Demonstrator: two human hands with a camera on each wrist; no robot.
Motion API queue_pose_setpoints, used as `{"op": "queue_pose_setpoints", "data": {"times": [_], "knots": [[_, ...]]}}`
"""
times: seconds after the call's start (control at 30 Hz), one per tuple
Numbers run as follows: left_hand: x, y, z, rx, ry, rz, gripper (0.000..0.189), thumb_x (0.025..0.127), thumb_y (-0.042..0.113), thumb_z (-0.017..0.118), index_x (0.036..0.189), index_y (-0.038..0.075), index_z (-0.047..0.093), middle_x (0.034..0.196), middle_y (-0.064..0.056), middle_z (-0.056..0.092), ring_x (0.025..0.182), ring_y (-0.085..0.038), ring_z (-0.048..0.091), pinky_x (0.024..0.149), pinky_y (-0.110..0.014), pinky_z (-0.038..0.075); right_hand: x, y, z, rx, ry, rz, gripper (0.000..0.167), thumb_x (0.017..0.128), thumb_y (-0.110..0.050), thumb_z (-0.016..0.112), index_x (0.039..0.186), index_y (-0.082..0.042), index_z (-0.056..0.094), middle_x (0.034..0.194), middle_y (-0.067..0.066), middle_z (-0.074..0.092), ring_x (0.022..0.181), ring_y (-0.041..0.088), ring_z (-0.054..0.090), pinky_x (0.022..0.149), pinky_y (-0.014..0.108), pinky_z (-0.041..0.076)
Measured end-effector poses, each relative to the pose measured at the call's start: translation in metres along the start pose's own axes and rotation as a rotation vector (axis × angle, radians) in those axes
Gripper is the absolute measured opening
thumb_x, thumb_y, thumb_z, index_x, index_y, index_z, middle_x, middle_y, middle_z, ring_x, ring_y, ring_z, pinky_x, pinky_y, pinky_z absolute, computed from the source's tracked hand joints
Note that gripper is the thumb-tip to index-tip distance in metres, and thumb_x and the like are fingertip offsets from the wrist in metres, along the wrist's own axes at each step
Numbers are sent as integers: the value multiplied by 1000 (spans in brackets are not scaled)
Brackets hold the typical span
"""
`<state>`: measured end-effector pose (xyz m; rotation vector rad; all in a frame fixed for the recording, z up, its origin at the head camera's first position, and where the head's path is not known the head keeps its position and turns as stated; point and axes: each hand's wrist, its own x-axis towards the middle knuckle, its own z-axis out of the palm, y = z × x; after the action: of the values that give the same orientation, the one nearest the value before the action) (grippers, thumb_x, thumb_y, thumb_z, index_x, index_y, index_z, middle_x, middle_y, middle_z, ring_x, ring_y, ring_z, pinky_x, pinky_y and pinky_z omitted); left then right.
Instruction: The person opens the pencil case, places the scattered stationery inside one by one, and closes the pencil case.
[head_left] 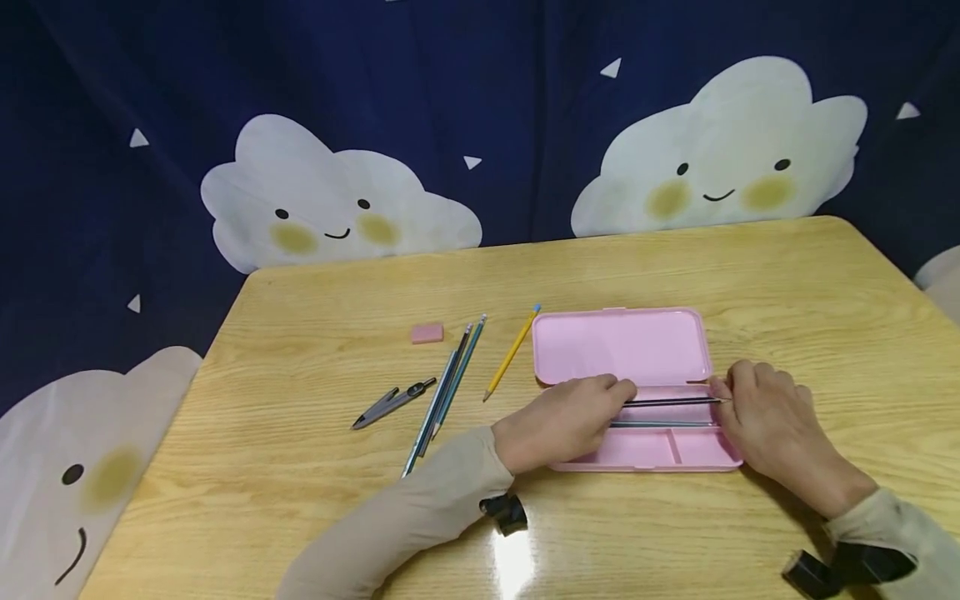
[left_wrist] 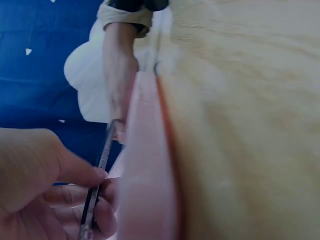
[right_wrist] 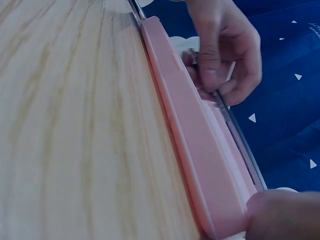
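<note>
A pink pencil case (head_left: 622,346) lies with its lid folded back, and a teal pencil (head_left: 663,424) sits inside it. My left hand (head_left: 562,421) reaches over the case's left part. Its thumb and fingers pinch a black pencil (left_wrist: 103,155), held level above the long compartment. At the case's right end, my right hand (head_left: 772,425) has its fingers curled and its thumb at the pencil's pointed end. In the right wrist view, the right thumb (right_wrist: 280,215) also lies against the case's rim; the other right fingers are hidden there.
Left of the case lie a yellow pencil (head_left: 512,353), several dark and teal pencils (head_left: 459,375) side by side, a pink eraser (head_left: 427,333) and a grey compass (head_left: 392,404). The wooden table (head_left: 300,333) ends at a dark blue cloud-patterned curtain (head_left: 525,100).
</note>
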<state>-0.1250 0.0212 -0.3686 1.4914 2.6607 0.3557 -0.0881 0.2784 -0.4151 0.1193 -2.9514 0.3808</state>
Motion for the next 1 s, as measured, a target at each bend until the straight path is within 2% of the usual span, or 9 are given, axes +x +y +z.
{"op": "queue_pose_setpoints", "data": {"times": [0.17, 0.37, 0.73, 1.0], "knots": [[-1, -1, 8, -24, 33, 12, 8, 97, 9, 50, 102, 7, 56, 82, 1, 58, 69, -6, 51, 60, -16, 42, 0, 0, 0, -11, -10, 7, 28, 103, -25, 37, 91, 0, 45, 81, 15, 43, 74, 34, 43, 61, 43, 28], [-1, -4, 7, 27, 58, 5, 8, 97, 9, 50, 96, 6, 57, 77, 0, 57, 67, -7, 52, 59, -17, 43, 1, -1, -2, -18, -5, -1, 29, 103, -25, 38, 91, 0, 45, 80, 14, 43, 73, 34, 43, 61, 42, 28], [-4, -4, 4, 64, 11, -7, 14, 97, 12, 54, 95, 7, 67, 83, -1, 61, 71, -7, 53, 68, -17, 46, 0, -1, -2, -5, 8, -9, 30, 102, -26, 38, 88, -1, 47, 78, 13, 44, 73, 33, 45, 60, 43, 28], [-5, -2, 5, 73, -9, -27, 17, 98, 12, 53, 93, 8, 69, 84, -2, 63, 72, -8, 56, 65, -18, 47, 0, 1, -1, -10, 7, -14, 30, 102, -26, 37, 89, 0, 47, 77, 14, 44, 72, 34, 45, 59, 43, 28]]}}
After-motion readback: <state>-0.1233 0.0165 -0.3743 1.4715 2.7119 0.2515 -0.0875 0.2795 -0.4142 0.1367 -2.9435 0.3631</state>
